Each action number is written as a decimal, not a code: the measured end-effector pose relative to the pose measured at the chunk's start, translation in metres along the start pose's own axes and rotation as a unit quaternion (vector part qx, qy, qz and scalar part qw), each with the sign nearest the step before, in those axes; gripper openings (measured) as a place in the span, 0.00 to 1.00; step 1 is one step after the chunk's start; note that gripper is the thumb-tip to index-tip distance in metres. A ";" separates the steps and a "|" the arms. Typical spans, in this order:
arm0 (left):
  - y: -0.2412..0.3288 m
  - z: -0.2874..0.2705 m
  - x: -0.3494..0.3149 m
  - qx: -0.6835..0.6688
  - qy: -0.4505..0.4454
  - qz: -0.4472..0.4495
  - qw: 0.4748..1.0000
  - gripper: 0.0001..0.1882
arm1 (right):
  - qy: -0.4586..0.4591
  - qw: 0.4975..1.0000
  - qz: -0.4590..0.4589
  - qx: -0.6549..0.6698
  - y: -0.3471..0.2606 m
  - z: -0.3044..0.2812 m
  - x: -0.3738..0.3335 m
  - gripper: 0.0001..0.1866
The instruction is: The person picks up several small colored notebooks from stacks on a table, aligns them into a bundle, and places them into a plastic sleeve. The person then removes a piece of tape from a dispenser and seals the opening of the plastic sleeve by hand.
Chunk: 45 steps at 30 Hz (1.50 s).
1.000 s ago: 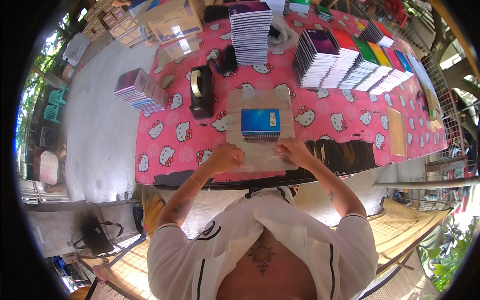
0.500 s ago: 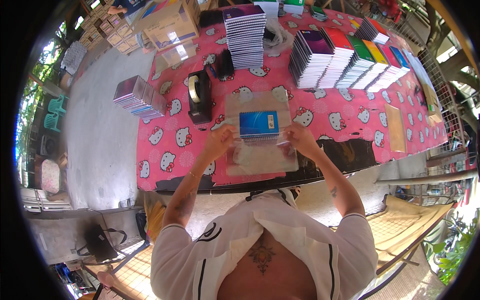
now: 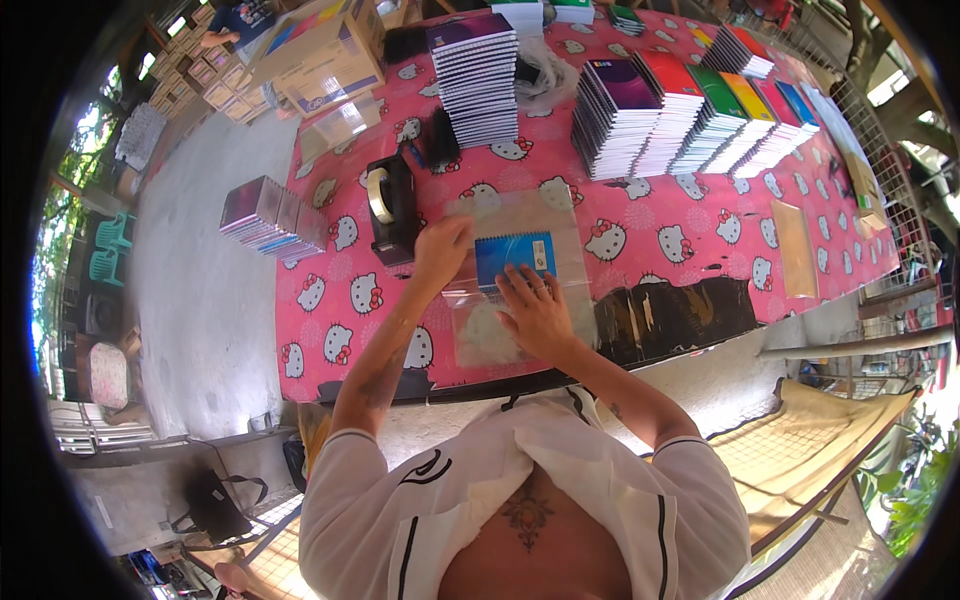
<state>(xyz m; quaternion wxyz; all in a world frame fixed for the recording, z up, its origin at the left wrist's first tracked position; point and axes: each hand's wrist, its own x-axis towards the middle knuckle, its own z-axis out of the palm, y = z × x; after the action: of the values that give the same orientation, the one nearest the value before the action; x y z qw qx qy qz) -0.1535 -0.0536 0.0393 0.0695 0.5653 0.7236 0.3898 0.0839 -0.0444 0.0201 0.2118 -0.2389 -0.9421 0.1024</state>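
A blue spiral notebook (image 3: 500,258) lies on a clear plastic sheet (image 3: 545,212) in front of me. My right hand (image 3: 540,312) is spread over the notebook's lower part, fingers apart, pressing it and the plastic. Just left of the notebook, my left hand (image 3: 444,248) is raised with its fingers curled together; whether anything is in them is hidden. Close beside it on the left stands a black tape dispenser (image 3: 393,215) with a roll of clear tape (image 3: 380,192).
A tall stack of spiral notebooks (image 3: 474,90) stands behind, with colourful notebook stacks (image 3: 690,120) to the right. A smaller notebook stack (image 3: 270,218) sits at the table's left edge. A cardboard box (image 3: 325,65) is at the back left. A brown flat piece (image 3: 795,250) lies right.
My right hand has moved left from the plastic's right edge onto the notebook. The left hand has risen from the plastic's left edge, curling beside the tape dispenser.
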 end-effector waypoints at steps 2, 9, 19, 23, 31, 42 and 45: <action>-0.003 0.023 0.037 -0.003 -0.003 0.113 0.994 0.07 | 0.001 1.000 -0.004 -0.015 -0.002 0.002 0.001 0.31; -0.042 0.069 0.085 0.132 -0.149 0.142 0.969 0.06 | -0.001 1.000 -0.015 -0.010 -0.001 0.003 0.000 0.32; -0.017 0.043 0.087 0.051 -0.191 0.109 0.974 0.08 | 0.005 1.000 -0.027 0.002 0.002 0.000 0.000 0.30; 0.001 0.025 0.071 0.060 -0.207 0.114 0.970 0.09 | 0.010 0.999 -0.035 0.000 0.003 0.002 0.001 0.31; 0.054 0.034 -0.029 0.094 -0.067 0.151 0.982 0.09 | -0.007 0.999 -0.040 -0.007 0.004 0.008 -0.002 0.34; 0.087 0.031 -0.046 -0.022 -0.096 -0.112 0.989 0.13 | 0.011 0.966 0.062 0.250 0.025 0.018 0.007 0.34; 0.092 0.033 -0.050 0.024 -0.086 -0.045 0.995 0.15 | 0.077 0.965 0.065 0.240 0.045 0.009 0.005 0.34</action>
<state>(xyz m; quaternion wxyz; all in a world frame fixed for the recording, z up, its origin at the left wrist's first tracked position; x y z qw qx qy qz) -0.0476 -0.0759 0.0590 0.1355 0.5653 0.7487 0.3187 0.0941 -0.0041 0.0005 0.3274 -0.2491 -0.8531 0.3208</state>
